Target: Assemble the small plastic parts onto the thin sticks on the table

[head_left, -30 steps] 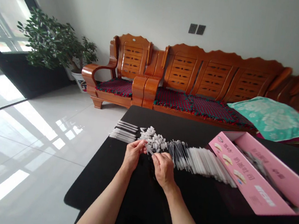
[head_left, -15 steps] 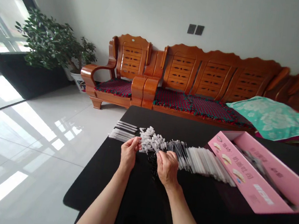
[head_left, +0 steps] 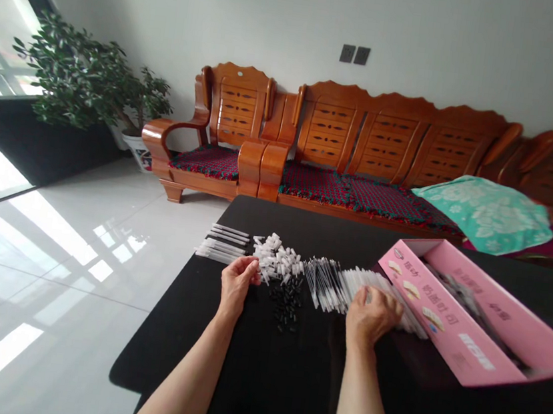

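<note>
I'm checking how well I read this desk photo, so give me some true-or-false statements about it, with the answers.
1. The right hand rests on the white tubes. True.
2. The black pieces lie inside the pink box. False: they lie directly on the black table.
3. The left hand is beside the white caps. True.
4. The pink box sits on the sofa. False: it sits on the black table.
5. A teal towel lies on the sofa. True.
</note>
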### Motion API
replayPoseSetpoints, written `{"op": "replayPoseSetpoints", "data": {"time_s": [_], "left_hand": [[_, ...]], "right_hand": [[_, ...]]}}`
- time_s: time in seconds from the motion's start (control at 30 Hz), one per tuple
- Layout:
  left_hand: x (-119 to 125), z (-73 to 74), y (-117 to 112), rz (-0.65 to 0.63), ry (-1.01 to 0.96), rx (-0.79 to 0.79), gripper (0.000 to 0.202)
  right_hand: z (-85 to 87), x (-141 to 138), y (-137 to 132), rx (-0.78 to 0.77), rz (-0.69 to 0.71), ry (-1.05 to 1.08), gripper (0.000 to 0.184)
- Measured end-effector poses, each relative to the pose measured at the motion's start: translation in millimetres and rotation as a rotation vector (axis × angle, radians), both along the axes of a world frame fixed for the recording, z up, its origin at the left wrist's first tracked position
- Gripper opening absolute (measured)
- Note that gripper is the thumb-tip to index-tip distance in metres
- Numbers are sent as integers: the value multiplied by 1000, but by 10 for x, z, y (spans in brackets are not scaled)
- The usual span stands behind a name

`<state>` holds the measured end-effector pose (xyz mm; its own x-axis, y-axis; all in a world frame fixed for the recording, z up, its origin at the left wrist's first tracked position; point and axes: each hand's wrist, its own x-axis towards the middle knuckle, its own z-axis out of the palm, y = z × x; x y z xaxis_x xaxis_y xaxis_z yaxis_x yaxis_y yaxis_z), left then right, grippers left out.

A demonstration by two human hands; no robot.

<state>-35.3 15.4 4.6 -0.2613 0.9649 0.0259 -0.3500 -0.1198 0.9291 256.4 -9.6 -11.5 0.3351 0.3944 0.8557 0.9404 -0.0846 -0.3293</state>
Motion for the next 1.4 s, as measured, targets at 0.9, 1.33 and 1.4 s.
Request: {"op": "replayPoseSetpoints", "data": {"time_s": [0.9, 1.33, 1.4], "left_hand": [[140, -151, -10, -145, 533, 59, 15], [94, -5, 75, 28, 471, 27, 15], [90, -10, 82, 23, 486, 26, 15]], "right_hand": [[32, -628, 0, -31, 286, 5, 14], [-17, -619, 18, -59, 334, 4, 16], [-22, -616, 18, -58, 334, 8, 16]]}}
